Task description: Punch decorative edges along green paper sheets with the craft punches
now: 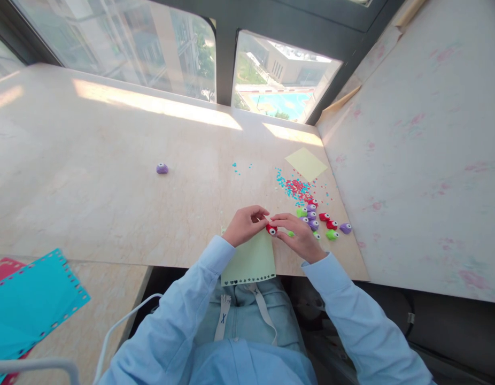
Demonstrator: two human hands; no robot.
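Note:
Between my hands is a small red craft paper punch (271, 230) with a white and black round spot on it. My left hand (245, 224) has its fingers curled, the fingertips touching the punch from the left. From the right, my right hand (299, 234) grips the same punch with thumb and fingers. Under them lies a pale yellow sheet (251, 259), its near edge lined with punched hearts, stars and other shapes. Its far edge is partly hidden by my hands, so I cannot tell whether the punch sits on the paper.
Several red, purple and green punches (312, 215) cluster at the right. Blue and red confetti (298, 188) lies beyond them, near a yellow paper square (306, 164). A lone purple punch (162, 169) stands left. Punched blue sheets (35, 305) and a white cable (119, 323) are lower left.

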